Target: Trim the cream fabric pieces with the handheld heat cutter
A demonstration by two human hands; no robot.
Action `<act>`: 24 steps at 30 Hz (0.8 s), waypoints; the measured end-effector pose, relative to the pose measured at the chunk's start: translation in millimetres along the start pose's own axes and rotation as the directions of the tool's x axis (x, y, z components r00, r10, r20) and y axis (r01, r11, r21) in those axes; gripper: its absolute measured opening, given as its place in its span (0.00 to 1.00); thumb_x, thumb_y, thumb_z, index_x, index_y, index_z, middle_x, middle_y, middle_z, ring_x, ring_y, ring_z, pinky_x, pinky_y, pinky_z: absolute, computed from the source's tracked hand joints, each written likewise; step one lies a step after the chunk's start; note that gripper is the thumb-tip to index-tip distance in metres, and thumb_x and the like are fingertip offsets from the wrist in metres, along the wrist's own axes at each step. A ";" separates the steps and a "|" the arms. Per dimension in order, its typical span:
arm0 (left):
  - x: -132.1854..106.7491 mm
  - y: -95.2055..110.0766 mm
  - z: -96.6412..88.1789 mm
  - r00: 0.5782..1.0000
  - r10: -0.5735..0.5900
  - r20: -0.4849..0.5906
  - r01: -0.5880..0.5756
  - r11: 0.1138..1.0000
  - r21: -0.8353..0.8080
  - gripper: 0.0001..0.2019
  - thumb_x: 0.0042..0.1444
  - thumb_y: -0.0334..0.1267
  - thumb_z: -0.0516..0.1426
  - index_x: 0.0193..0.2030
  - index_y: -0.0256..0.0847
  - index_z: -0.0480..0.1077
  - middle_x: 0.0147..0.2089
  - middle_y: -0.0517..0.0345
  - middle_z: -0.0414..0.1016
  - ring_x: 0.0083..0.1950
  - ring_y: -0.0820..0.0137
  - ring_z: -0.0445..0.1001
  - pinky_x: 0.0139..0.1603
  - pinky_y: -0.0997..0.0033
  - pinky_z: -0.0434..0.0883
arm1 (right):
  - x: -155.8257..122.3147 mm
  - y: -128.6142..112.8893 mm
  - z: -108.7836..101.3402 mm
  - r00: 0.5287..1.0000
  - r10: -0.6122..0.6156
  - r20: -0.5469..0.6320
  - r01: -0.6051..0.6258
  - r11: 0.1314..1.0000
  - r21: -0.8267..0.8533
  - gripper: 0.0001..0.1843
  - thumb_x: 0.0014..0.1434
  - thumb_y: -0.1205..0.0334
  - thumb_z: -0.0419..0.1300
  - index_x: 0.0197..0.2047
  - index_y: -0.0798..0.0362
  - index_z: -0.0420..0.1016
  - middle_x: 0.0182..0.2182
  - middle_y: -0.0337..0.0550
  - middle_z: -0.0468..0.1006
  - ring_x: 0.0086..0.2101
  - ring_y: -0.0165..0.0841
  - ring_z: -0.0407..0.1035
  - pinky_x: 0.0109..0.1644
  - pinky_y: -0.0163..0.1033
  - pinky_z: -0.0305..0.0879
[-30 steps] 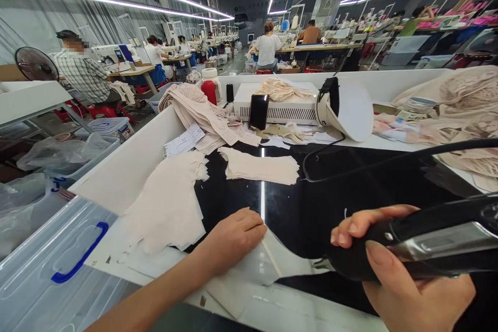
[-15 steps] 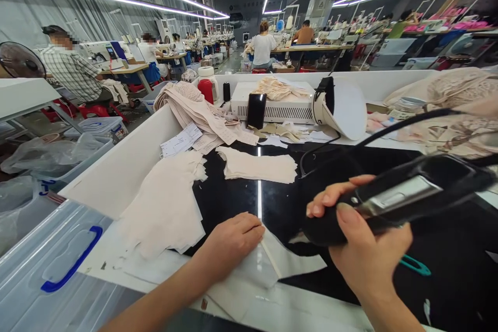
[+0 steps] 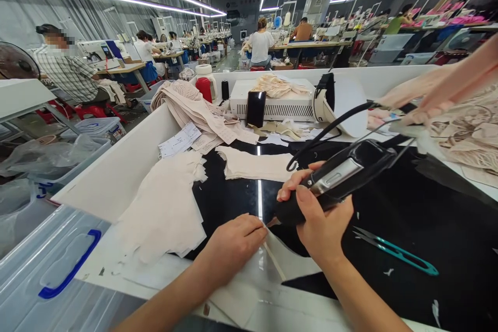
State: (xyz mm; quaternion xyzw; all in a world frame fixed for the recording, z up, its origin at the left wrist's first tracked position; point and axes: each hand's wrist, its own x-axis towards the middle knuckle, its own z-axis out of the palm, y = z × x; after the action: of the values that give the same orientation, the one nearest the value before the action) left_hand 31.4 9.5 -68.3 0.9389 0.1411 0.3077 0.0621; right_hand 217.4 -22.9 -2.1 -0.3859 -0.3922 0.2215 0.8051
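Head: right hand (image 3: 324, 225) curled round black tool (image 3: 352, 163), left hand (image 3: 237, 241) on pale fabric (image 3: 293, 257)

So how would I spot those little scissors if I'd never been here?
Find the black work surface in the foreground. On its right side, just right of the person's right forearm, lie slim, pointed snips. Their bright teal handle sets them apart from the small white scraps around them.
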 end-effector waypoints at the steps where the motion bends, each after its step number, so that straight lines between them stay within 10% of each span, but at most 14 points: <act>1: 0.1 0.2 0.0 1.000 0.003 -0.002 -0.003 1.000 0.002 0.12 0.85 0.30 0.54 0.54 0.36 0.80 0.52 0.48 0.87 0.52 0.62 0.89 0.57 0.63 0.90 | -0.1 0.0 0.0 1.000 -0.001 0.003 0.001 1.000 -0.003 0.23 0.66 0.56 0.79 0.55 0.44 0.73 0.34 0.31 0.83 0.26 0.32 0.78 0.33 0.41 0.77; 24: -5.5 -2.2 -5.3 0.995 -0.054 0.086 0.051 0.998 0.039 0.11 0.86 0.34 0.55 0.56 0.42 0.80 0.55 0.52 0.89 0.55 0.65 0.90 0.70 0.52 0.85 | -6.2 -5.5 -9.2 1.000 0.007 -0.011 -0.007 1.000 0.003 0.22 0.67 0.54 0.79 0.55 0.43 0.74 0.34 0.31 0.83 0.28 0.31 0.78 0.36 0.40 0.78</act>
State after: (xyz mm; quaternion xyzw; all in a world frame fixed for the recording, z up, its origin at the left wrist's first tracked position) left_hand 23.5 10.1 -67.6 0.9484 0.1684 0.2620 0.0588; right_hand 221.4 -34.4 -4.2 -0.3873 -0.3860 0.2230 0.8070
